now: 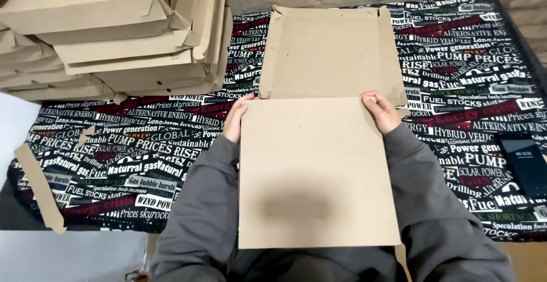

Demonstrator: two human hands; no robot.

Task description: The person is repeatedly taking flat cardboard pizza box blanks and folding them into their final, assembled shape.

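gripping one flat cardboard box blank (319, 145) by its two far corners, a person in grey sleeves holds the near panel raised over the lap, at six o'clock in the head view. the left hand (235, 118) pinches the panel's left corner, fingers curled over the edge; the right hand (380, 111) pinches the right corner the same way. the blank is plain brown board, matte and smooth, two square panels joined at a fold, the far one with narrow flaps lying at twelve o'clock on a printed cloth (142, 151) of black, white and red lettering. one stack of folded boxes (114, 37) sits at ten o'clock. two cardboard scraps (40, 188) lie at eight o'clock. one dark phone (525, 162) rests at three o'clock.
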